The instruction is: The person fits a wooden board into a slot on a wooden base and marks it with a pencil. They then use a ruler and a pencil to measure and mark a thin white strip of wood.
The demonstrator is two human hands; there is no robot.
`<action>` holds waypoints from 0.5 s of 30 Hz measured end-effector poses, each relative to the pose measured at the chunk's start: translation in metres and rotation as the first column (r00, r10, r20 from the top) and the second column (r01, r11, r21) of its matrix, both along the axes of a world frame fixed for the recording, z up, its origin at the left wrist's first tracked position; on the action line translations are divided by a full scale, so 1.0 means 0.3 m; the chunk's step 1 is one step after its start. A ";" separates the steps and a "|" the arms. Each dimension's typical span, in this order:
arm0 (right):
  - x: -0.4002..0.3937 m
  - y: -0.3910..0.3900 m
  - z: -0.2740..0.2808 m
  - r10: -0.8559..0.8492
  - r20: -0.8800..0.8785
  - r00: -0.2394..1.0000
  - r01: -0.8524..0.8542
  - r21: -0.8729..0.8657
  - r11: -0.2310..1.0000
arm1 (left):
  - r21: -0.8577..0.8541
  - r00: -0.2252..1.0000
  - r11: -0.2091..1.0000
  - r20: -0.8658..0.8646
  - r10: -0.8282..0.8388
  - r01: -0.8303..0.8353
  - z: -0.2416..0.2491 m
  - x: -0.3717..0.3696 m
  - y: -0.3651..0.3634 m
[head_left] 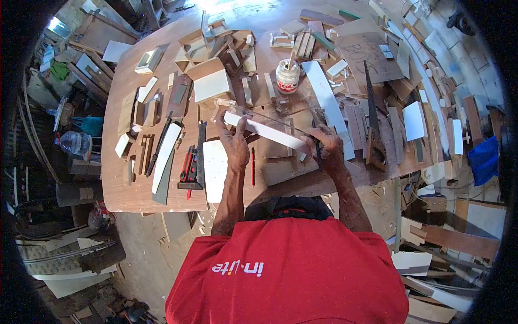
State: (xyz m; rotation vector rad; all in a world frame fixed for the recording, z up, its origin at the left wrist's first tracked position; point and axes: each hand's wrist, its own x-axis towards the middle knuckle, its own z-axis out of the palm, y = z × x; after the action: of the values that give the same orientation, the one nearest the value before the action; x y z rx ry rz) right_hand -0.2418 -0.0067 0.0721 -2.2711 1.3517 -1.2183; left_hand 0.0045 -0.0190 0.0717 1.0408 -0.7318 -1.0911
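Note:
My left hand (234,141) is closed around the near-left part of a long white strip of wood (275,134), thumb on top. The strip is held slanted above the table, its right end close to my right hand (327,146). That hand is curled around a dark handle (318,153), and its fingers touch the strip's end. A long thin dark edge runs from there along the strip's far side; it looks like a saw, but its kind is not clear. Under the hands lies a brown board (286,171). A red pencil (253,167) lies beside my left forearm.
Around the hands, the brown table (124,186) bears wooden boxes (211,85), a glue jar (287,76) with a stick in it, a long white board (327,97) and several offcuts. A handsaw (373,127) lies at right; a red-and-black tool (190,170) lies left.

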 end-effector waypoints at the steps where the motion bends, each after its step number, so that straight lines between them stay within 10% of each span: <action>1: -0.001 -0.002 -0.006 0.003 0.002 1.000 -0.003 0.005 1.000 | 0.000 1.000 1.000 0.001 -0.001 0.001 0.002 0.000 0.001; 15: 0.001 0.002 0.034 0.002 0.109 0.994 -0.036 0.316 0.948 | -0.006 0.999 1.000 -0.018 -0.029 0.028 -0.027 0.006 -0.001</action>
State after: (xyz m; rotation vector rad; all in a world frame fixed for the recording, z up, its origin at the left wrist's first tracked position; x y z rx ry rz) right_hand -0.2416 -0.0062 0.0824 -1.9628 1.3704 -1.0153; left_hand 0.0062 -0.0192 0.0635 1.0174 -0.7371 -1.1208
